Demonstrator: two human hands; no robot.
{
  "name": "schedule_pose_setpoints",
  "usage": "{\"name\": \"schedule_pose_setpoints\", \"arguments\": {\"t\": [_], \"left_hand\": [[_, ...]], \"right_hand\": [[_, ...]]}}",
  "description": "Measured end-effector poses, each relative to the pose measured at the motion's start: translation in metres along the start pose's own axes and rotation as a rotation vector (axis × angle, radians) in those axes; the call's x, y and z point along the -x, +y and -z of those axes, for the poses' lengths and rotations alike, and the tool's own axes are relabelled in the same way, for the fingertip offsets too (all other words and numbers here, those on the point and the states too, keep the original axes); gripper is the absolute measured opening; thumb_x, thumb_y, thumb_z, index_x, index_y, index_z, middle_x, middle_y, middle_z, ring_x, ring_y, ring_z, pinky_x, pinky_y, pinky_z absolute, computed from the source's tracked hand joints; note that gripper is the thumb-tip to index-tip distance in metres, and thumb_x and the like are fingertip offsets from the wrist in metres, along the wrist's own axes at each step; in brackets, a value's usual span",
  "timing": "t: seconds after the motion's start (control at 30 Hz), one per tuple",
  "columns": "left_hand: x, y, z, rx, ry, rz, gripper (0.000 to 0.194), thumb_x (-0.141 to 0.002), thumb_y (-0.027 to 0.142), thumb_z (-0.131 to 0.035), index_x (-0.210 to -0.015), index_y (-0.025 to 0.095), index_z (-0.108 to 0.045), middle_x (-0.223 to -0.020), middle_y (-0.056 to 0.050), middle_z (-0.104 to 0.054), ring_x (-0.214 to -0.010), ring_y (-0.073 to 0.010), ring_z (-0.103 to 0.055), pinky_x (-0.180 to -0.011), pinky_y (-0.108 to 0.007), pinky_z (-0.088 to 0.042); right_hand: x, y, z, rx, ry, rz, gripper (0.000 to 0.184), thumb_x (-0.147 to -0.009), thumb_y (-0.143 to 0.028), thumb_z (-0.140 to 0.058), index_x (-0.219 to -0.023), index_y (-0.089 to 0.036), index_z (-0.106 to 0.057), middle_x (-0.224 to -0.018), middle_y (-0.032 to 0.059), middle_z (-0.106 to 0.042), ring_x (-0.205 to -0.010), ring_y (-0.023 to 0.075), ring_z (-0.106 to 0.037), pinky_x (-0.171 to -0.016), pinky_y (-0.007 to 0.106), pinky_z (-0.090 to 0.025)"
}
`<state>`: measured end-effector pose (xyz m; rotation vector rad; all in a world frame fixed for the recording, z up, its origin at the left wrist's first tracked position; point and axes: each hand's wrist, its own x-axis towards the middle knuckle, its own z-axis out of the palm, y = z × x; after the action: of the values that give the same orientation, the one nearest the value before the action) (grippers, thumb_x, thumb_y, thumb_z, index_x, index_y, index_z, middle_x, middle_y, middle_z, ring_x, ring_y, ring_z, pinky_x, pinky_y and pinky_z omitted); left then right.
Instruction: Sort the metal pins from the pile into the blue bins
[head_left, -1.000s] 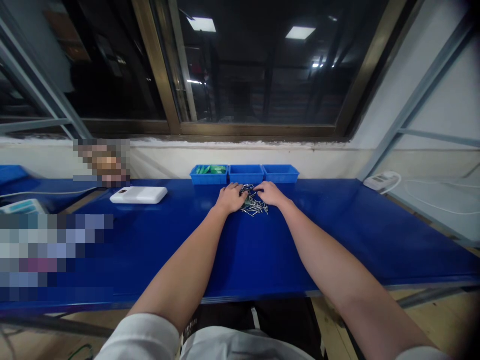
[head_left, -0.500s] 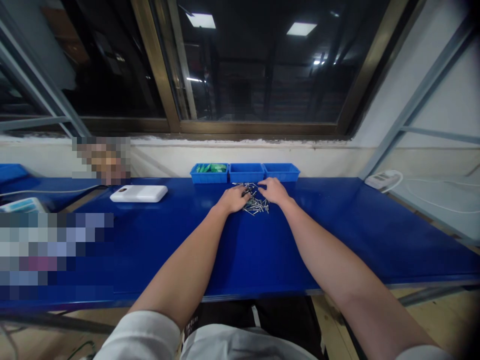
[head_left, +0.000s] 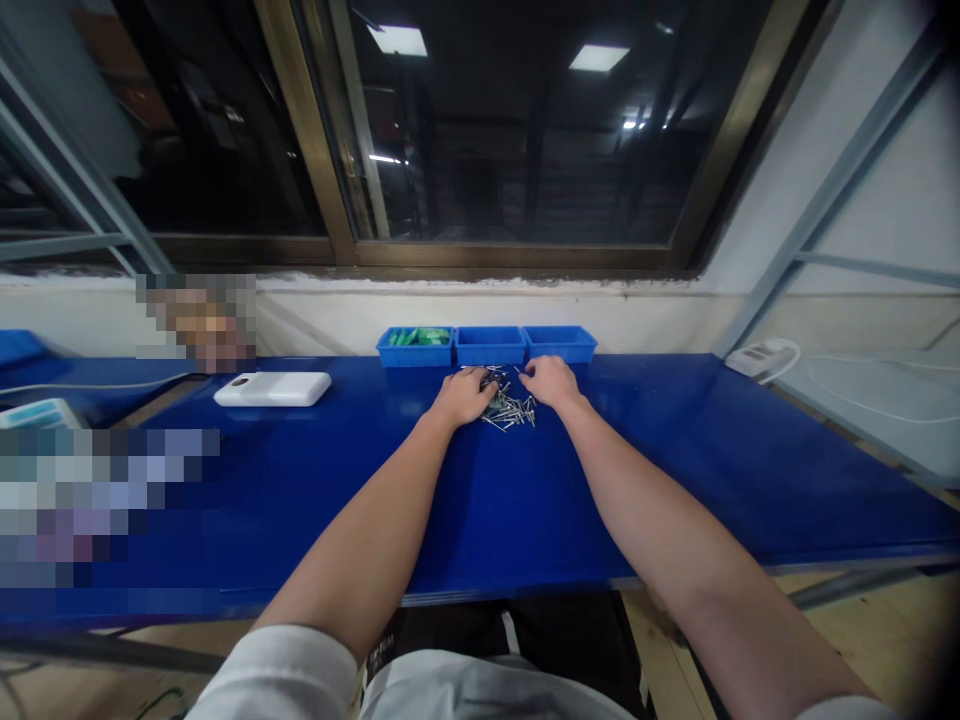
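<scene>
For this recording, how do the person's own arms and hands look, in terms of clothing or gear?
Both the left hand and the right hand are bare, with no glove visible. The forearms are uncovered; white or pale grey sleeves end around the elbows. No watch or bracelet shows on either wrist.

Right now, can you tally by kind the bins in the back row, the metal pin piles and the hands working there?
Blue bins: 3 (left bin, middle bin, right bin)
Metal pin pile: 1, single pins too tangled to count
Hands: 2 (left hand, right hand)
Total: 6
</scene>
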<state>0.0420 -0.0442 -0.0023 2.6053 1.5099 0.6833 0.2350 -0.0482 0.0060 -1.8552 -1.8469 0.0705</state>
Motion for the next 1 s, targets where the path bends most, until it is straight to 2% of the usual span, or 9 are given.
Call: {"name": "schedule_pose_setpoints", "arguments": {"t": [0.17, 0.37, 0.47, 0.67, 0.83, 1.0], "left_hand": [[-0.001, -0.001, 0.000, 0.029, 0.003, 0.061, 0.043, -0.088, 0.043, -0.038, -0.119, 0.018, -0.053, -0.125, -0.010, -0.053, -0.116, -0.0231, -0.048, -0.097, -0.036, -0.035], [0.000, 0.001, 0.002, 0.019, 0.034, 0.075, 0.040, -0.088, 0.042, -0.038, -0.115, 0.019, -0.056, -0.119, -0.011, -0.055, -0.111, -0.0246, -0.050, -0.093, -0.039, -0.038], [0.000, 0.003, 0.004, 0.011, 0.060, 0.083, 0.038, -0.087, 0.042, -0.039, -0.112, 0.020, -0.057, -0.116, -0.010, -0.055, -0.112, -0.0255, -0.049, -0.093, -0.040, -0.037], [0.000, 0.005, 0.008, 0.016, 0.146, 0.042, 0.033, -0.086, 0.036, -0.044, -0.112, 0.021, -0.056, -0.113, -0.009, -0.057, -0.112, -0.0245, -0.049, -0.092, -0.040, -0.037], [0.001, 0.009, 0.012, 0.153, 0.158, -0.089, 0.031, -0.083, 0.029, -0.051, -0.112, 0.021, -0.056, -0.104, -0.005, -0.063, -0.103, -0.0193, -0.055, -0.092, -0.035, -0.039], [-0.002, 0.006, 0.011, 0.213, 0.177, -0.123, 0.021, -0.083, 0.026, -0.052, -0.100, 0.021, -0.062, -0.096, -0.004, -0.067, -0.090, -0.0164, -0.061, -0.087, -0.030, -0.041]], "right_hand": [[-0.002, 0.005, -0.003, -0.032, -0.037, -0.120, 0.013, -0.075, -0.028, -0.060, -0.081, -0.020, -0.069, -0.087, 0.0119, -0.066, -0.089, 0.0241, -0.061, -0.076, 0.034, -0.046], [-0.002, 0.008, -0.006, -0.026, -0.078, -0.052, 0.009, -0.069, -0.015, -0.062, -0.077, -0.014, -0.067, -0.097, 0.0193, -0.062, -0.097, 0.0296, -0.058, -0.080, 0.039, -0.045], [-0.001, 0.008, -0.006, 0.003, -0.082, -0.033, 0.008, -0.067, -0.014, -0.063, -0.074, -0.015, -0.066, -0.097, 0.0171, -0.061, -0.098, 0.0272, -0.056, -0.081, 0.035, -0.044], [-0.002, 0.005, -0.001, 0.011, -0.073, 0.120, 0.012, -0.073, -0.011, -0.054, -0.078, -0.015, -0.064, -0.092, 0.0127, -0.062, -0.092, 0.0217, -0.057, -0.079, 0.029, -0.041], [-0.001, -0.007, 0.004, -0.068, -0.083, 0.313, 0.017, -0.081, -0.015, -0.046, -0.082, -0.015, -0.063, -0.089, 0.0099, -0.062, -0.088, 0.0187, -0.056, -0.080, 0.027, -0.039], [0.004, -0.015, 0.009, -0.123, -0.148, 0.344, 0.018, -0.083, -0.018, -0.045, -0.083, -0.015, -0.062, -0.092, 0.0083, -0.063, -0.086, 0.0167, -0.055, -0.077, 0.025, -0.038]]}}
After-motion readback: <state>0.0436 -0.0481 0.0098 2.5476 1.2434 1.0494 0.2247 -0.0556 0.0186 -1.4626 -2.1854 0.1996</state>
